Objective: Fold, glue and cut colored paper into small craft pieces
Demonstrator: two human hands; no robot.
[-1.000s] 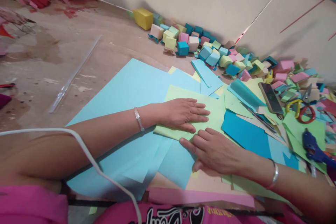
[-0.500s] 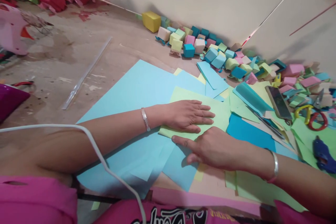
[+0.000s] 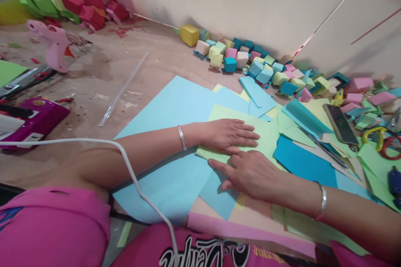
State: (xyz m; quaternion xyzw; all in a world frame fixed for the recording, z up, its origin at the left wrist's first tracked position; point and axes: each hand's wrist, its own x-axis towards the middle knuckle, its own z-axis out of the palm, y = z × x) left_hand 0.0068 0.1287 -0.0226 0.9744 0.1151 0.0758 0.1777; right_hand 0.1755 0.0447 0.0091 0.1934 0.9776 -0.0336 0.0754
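A pale green sheet of paper point(image 3: 266, 127) with a folded front edge lies on larger light blue paper point(image 3: 166, 112). My left hand point(image 3: 227, 135) is spread flat on the green sheet, palm down. Close beside it, my right hand point(image 3: 250, 173) has its index finger stretched along the folded front edge. Its thumb is held apart and its other fingers are bent under, partly hidden. Nothing shows in either hand. Darker blue paper point(image 3: 303, 164) lies right of the green sheet.
Small coloured paper boxes point(image 3: 241, 58) line the wall. A phone point(image 3: 341, 125), yellow-and-red-handled scissors point(image 3: 374, 135) and a blue tool point(image 3: 395, 183) are at right. At left are a pink glue gun point(image 3: 54, 46), a clear stick point(image 3: 123, 89) and a purple device point(image 3: 44, 119). A white cable point(image 3: 131, 171) crosses my left arm.
The view has turned left, showing more of the glue gun and purple device. My right index finger has slid slightly left along the fold. My left hand stays flat on the green paper.
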